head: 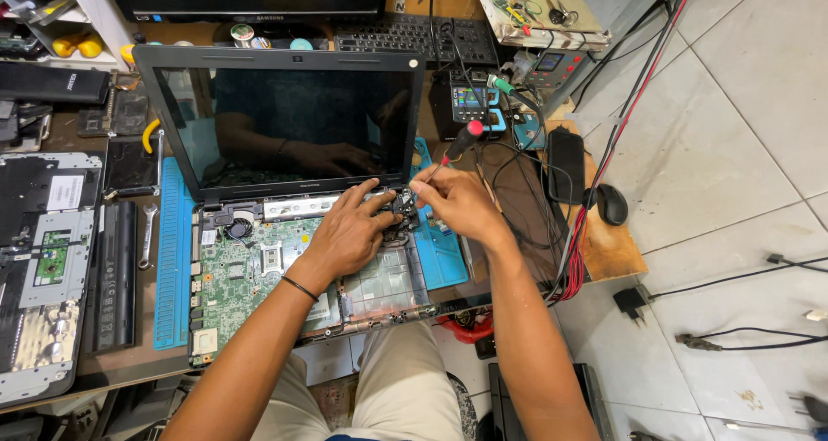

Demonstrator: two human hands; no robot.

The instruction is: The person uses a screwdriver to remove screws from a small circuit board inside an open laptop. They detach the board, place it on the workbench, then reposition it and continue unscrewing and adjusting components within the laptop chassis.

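The right hand [459,201] pinches a screwdriver [455,148] (red-and-black handle) just beside the left hand [352,230], fingers spread flat on the laptop [259,268].

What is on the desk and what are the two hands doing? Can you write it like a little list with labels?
Place: a cluttered wooden workbench
Main thing: an opened laptop with its green circuit board bare and its screen dark
Under it: a blue mat
Left hand: pressed on a small black part at the laptop's back right corner
Right hand: holding a screwdriver with a red and black handle, tip by that part
Nearby: a black mouse, a keyboard, a removed laptop cover at left
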